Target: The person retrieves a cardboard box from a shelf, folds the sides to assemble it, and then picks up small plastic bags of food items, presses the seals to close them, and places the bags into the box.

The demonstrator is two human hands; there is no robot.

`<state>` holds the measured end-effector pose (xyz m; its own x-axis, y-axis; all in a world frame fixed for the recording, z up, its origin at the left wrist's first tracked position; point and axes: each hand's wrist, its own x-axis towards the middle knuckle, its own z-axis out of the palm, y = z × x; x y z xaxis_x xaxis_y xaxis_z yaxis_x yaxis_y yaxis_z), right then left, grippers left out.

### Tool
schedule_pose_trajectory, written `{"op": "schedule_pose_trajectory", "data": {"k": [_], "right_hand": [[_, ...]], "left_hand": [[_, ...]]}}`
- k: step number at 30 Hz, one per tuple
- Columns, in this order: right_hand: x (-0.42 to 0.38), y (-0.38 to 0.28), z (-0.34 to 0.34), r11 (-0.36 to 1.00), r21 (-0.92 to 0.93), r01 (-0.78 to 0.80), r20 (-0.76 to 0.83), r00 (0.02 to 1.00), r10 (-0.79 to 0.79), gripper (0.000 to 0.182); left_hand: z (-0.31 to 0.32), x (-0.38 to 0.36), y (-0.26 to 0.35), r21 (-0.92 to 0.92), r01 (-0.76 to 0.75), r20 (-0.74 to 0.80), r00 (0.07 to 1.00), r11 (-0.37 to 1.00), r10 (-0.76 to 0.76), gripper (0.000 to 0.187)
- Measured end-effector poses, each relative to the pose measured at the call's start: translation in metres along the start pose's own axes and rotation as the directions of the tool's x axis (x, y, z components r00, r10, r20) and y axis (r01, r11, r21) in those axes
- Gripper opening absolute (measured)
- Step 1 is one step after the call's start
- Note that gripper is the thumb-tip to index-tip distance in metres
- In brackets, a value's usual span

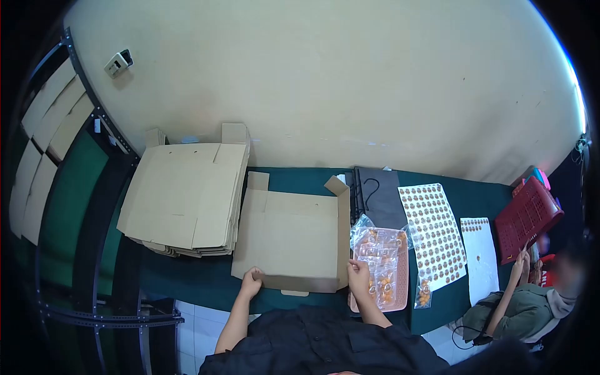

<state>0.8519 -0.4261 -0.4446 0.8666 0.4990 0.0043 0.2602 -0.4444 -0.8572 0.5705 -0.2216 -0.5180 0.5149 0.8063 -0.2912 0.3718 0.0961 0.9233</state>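
In front of me on the table lies a partly folded brown cardboard box point(290, 231), its front and right walls raised and a flap standing at the far right corner. My left hand point(251, 284) grips the front left corner, fingers closed on the cardboard. At the front right corner my right hand point(358, 277) pinches the side wall. Close to that hand is a pink basket point(405, 269) holding clear packets point(381, 262) with orange contents. Left of the box rises a stack of flat cardboard boxes point(184, 194).
Right of the basket lie a sheet of round stickers point(432, 234), a second sticker sheet point(480, 262) and a small packet point(423, 294). Dark folded material point(384, 197) sits behind. A co-worker point(522, 309) sits at the right near a maroon basket point(525, 215). Metal shelving point(106, 319) stands left.
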Motion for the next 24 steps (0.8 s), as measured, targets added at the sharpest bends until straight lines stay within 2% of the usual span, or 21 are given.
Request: {"op": "schedule_pose_trajectory", "data": {"k": [1, 3, 5, 6, 7, 8, 10, 11, 13, 14, 16, 17, 18, 19, 20, 22, 23, 24], "right_hand": [[0.001, 0.003, -0.001, 1.000, 0.000, 0.004, 0.000, 1.000, -0.004, 0.031], [0.004, 0.007, -0.003, 0.957, 0.216, -0.192, 0.198, 0.969, 0.150, 0.031], [-0.001, -0.010, -0.010, 0.962, 0.221, -0.162, 0.203, 0.972, 0.117, 0.032], [0.000, -0.014, -0.014, 0.997, 0.031, -0.074, 0.251, 0.966, 0.064, 0.032], [-0.001, -0.018, -0.017, 0.987, -0.156, 0.027, 0.308, 0.951, 0.022, 0.032], [-0.002, -0.027, -0.020, 0.988, -0.152, 0.027, 0.312, 0.950, 0.022, 0.032], [-0.006, -0.042, -0.023, 0.940, -0.341, 0.022, 0.576, 0.795, 0.190, 0.030], [-0.006, -0.035, -0.021, 0.939, -0.342, 0.023, 0.579, 0.793, 0.191, 0.030], [-0.004, -0.022, -0.015, 0.886, -0.461, 0.051, 0.653, 0.696, 0.300, 0.033], [-0.001, -0.016, -0.017, 0.883, -0.465, 0.063, 0.659, 0.690, 0.298, 0.033], [0.003, -0.021, -0.030, 0.948, -0.181, -0.261, 0.607, 0.729, 0.317, 0.029], [0.009, -0.022, -0.039, 0.947, -0.190, -0.259, 0.613, 0.722, 0.320, 0.029], [0.020, -0.023, -0.052, 0.917, -0.119, -0.380, 0.653, 0.666, 0.361, 0.026], [0.028, -0.024, -0.063, 0.867, -0.053, -0.495, 0.691, 0.608, 0.390, 0.023], [0.032, -0.028, -0.074, 0.871, -0.059, -0.488, 0.691, 0.610, 0.388, 0.023], [0.039, -0.037, -0.091, 0.685, 0.290, -0.668, 0.771, 0.587, 0.245, 0.021], [0.046, -0.038, -0.094, 0.692, 0.288, -0.662, 0.772, 0.588, 0.241, 0.021], [0.051, -0.040, -0.096, 0.510, 0.435, -0.742, 0.769, 0.601, 0.218, 0.022]], "left_hand": [[-0.003, -0.013, 0.008, 0.034, -0.032, 0.026, 0.999, 0.999, 0.032, 0.027], [-0.004, -0.019, 0.009, 0.066, -0.083, 0.051, 0.996, 0.994, 0.079, 0.022], [-0.012, -0.032, -0.010, -0.135, -0.075, 0.183, 0.978, 0.988, 0.099, 0.021], [-0.013, -0.036, -0.022, -0.133, -0.078, 0.180, 0.979, 0.988, 0.101, 0.021], [-0.012, -0.039, -0.034, -0.161, -0.118, 0.115, 0.984, 0.980, 0.138, 0.019], [-0.013, -0.041, -0.037, -0.185, -0.159, 0.049, 0.984, 0.970, 0.171, 0.019], [-0.011, -0.042, -0.044, -0.193, -0.166, -0.002, 0.986, 0.967, 0.168, 0.018], [-0.009, -0.043, -0.044, -0.208, -0.177, -0.055, 0.984, 0.962, 0.169, 0.019], [-0.008, -0.045, -0.041, -0.228, -0.169, -0.077, 0.985, 0.959, 0.156, 0.020], [-0.007, -0.045, -0.040, -0.246, -0.166, -0.095, 0.985, 0.955, 0.147, 0.021], [-0.009, -0.044, -0.041, -0.256, -0.155, -0.109, 0.985, 0.954, 0.131, 0.021], [-0.011, -0.045, -0.041, -0.258, -0.145, -0.107, 0.987, 0.955, 0.121, 0.022], [-0.011, -0.046, -0.039, -0.191, -0.166, -0.101, 0.984, 0.967, 0.149, 0.022], [-0.011, -0.047, -0.040, -0.201, -0.122, -0.111, 0.989, 0.972, 0.101, 0.022], [-0.009, -0.047, -0.039, -0.252, -0.113, -0.106, 0.990, 0.961, 0.088, 0.022], [-0.008, -0.045, -0.046, -0.309, -0.112, -0.108, 0.991, 0.944, 0.082, 0.022], [-0.008, -0.042, -0.048, -0.345, -0.127, -0.110, 0.990, 0.930, 0.094, 0.023], [-0.007, -0.043, -0.048, -0.380, -0.139, -0.112, 0.988, 0.915, 0.104, 0.023]]}}
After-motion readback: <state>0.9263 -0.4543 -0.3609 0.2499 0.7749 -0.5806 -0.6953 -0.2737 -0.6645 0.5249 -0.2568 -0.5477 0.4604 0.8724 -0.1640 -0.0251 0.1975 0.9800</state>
